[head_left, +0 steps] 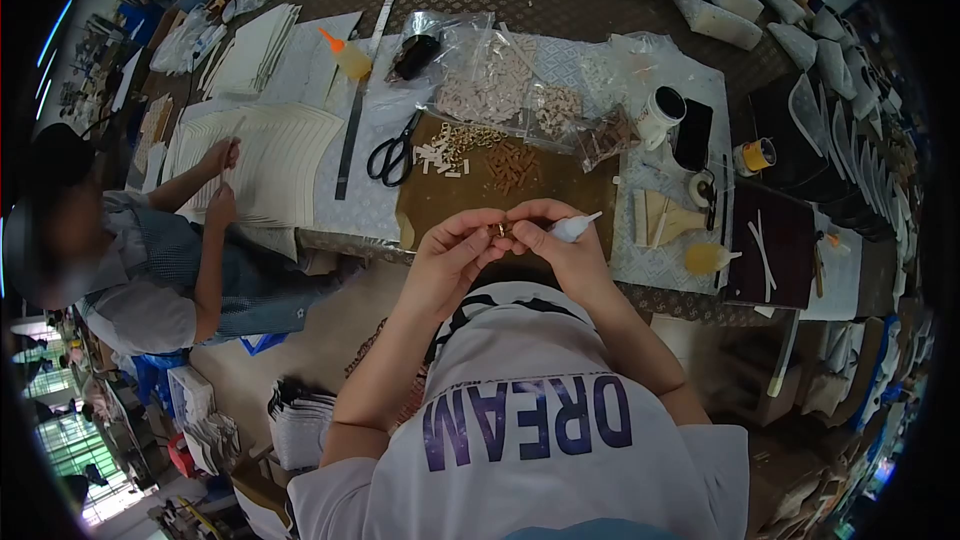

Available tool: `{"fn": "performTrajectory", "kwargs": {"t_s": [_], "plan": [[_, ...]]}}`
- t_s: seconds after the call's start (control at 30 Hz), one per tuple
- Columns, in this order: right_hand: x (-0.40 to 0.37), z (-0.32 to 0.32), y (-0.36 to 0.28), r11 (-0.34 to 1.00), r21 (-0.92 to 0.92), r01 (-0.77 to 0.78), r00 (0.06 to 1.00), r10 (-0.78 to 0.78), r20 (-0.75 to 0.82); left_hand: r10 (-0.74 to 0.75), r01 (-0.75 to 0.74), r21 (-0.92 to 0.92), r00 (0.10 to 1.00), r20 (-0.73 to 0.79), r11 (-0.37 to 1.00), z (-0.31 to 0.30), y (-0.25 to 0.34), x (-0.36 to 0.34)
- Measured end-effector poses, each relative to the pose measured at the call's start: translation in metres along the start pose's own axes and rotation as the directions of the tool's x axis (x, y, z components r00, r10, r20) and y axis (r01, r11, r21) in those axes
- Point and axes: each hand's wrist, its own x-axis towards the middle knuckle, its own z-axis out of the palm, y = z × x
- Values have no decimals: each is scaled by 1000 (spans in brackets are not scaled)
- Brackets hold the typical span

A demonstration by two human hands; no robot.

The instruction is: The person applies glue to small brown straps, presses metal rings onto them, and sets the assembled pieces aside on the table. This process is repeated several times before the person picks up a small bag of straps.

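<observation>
Both hands are up at the near edge of the desk (620, 297), in front of the torso. Left hand (460, 248): fingertips pinched on a small gold-coloured piece (500, 230). Right hand (572, 255): thumb and index closed in on the same piece, fingertips nearly meeting the left's, plus a white nozzle bottle (570, 229) held in that hand, tip out to the right. Exact shape of the piece: can't tell, fingers cover most of it.

Readable text: "DREAM" on the white shirt (400, 485), big purple galaxy-print letters, upside down from this view. Smaller line by it, too small to read. Yellow-banded can (757, 155) at right: print not legible. White jar (660, 118): no wording I can make out. Phone (693, 135) beside it, screen dark.

Beyond the hands, on the tan mat (430, 210): gold-coloured fittings (478, 138), brown strips (513, 169), white bits near the fittings. Scissors (392, 160) at the mat's left edge, clear bags of parts (487, 85) behind. Second person (150, 270) at left, both hands over pale sheets (265, 175).
</observation>
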Motion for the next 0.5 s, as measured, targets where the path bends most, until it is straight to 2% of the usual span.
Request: {"fn": "performTrajectory", "kwargs": {"t_s": [0.07,0.17,0.3,0.37,0.5], "plan": [[-2,0,1,999,0,-40,999,40,-8,4,-5,25,1000,15,1000,-1,-1,-1],[-1,-1,6,997,-76,8,999,-12,-49,30,-33,80,999,42,996,3,-1,-2],[-1,-1,7,999,44,-28,999,30,-32,57,-63,84,996,71,995,6,0,-1],[-1,-2,6,995,82,-49,998,51,-22,69,-74,102,996,50,992,9,0,-1],[-3,1,2,1000,-8,12,1000,-12,-24,91,-89,172,996,-3,981,9,-1,0]]}}
